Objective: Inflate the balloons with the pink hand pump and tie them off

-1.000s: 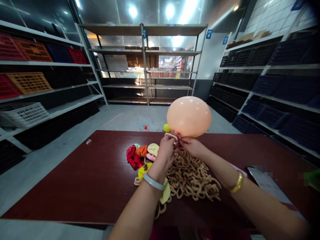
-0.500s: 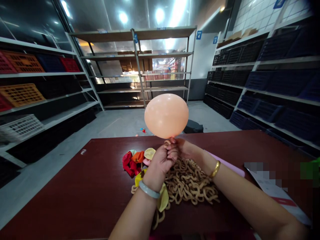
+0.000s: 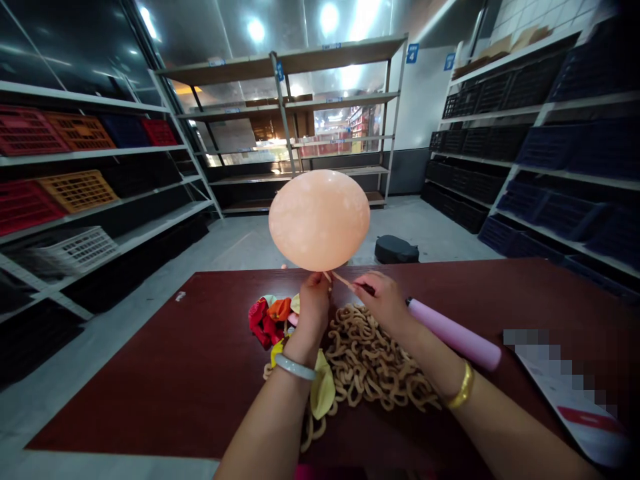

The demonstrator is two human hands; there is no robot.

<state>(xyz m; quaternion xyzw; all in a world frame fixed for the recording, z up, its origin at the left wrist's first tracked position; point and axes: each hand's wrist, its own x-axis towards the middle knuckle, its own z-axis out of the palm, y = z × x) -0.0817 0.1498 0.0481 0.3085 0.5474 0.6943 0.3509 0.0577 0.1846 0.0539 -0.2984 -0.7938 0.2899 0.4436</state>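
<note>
An inflated peach balloon [image 3: 320, 220] stands upright above the far part of the table. My left hand [image 3: 316, 300] is closed, pinching the balloon at its base. Off to the right, my right hand [image 3: 383, 297] is closed on a thin peach strand [image 3: 343, 280] stretched from the balloon's base; it looks like the balloon's neck. Below both hands lies a heap of tan curled loops [image 3: 375, 360], possibly rubber bands. By my left wrist are flat balloons: red [image 3: 263, 325], orange [image 3: 279, 309] and pale yellow [image 3: 323, 388]. Part of that pile is hidden behind my left arm.
A pink cylinder [image 3: 457, 333] lies right of my right hand on the dark red table [image 3: 150, 373]. Farther right is a flat card with a red stripe [image 3: 585, 418]. A black object [image 3: 397, 249] sits on the floor beyond. Shelves with crates [image 3: 80, 190] line the sides.
My hands were together at the balloon's base; my right hand has moved right, drawing the thin strand out. The balloon has shifted left. The view has turned slightly.
</note>
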